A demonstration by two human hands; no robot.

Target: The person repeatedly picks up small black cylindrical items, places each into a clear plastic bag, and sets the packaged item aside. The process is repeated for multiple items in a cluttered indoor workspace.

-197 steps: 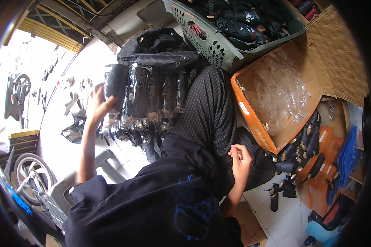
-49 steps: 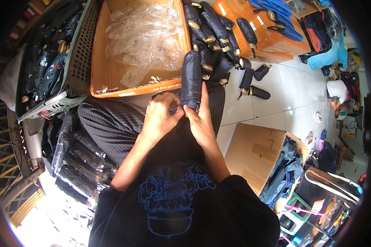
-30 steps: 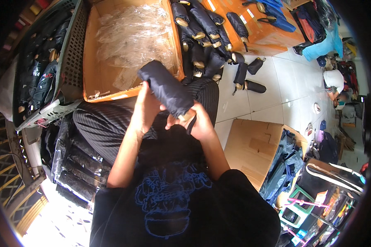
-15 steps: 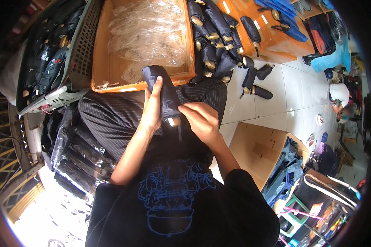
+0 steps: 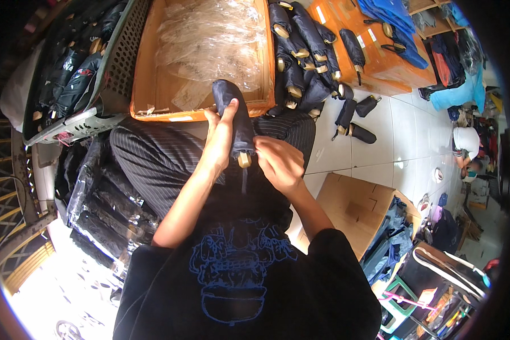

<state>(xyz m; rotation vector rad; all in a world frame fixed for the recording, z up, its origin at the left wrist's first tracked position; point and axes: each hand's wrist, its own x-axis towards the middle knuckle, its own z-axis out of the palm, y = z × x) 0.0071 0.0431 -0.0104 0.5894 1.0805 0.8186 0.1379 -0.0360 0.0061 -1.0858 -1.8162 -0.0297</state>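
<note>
Dark folded umbrella (image 5: 244,129) was held near frame centre, wrapped firmly by the left hand (image 5: 218,139), pale handle (image 5: 244,160) pointed down-frame. Right hand (image 5: 281,163) was curled narrow against its lower right side; whether fabric was pinched could not be told. Open carton (image 5: 178,118) was seen upper centre, piled umbrellas (image 5: 310,42) beside it.

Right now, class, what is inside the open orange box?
Crumpled clear plastic lies in the box, with bare cardboard showing. Anything under the plastic is covered, and the dark bundle hides part of the box.
</note>
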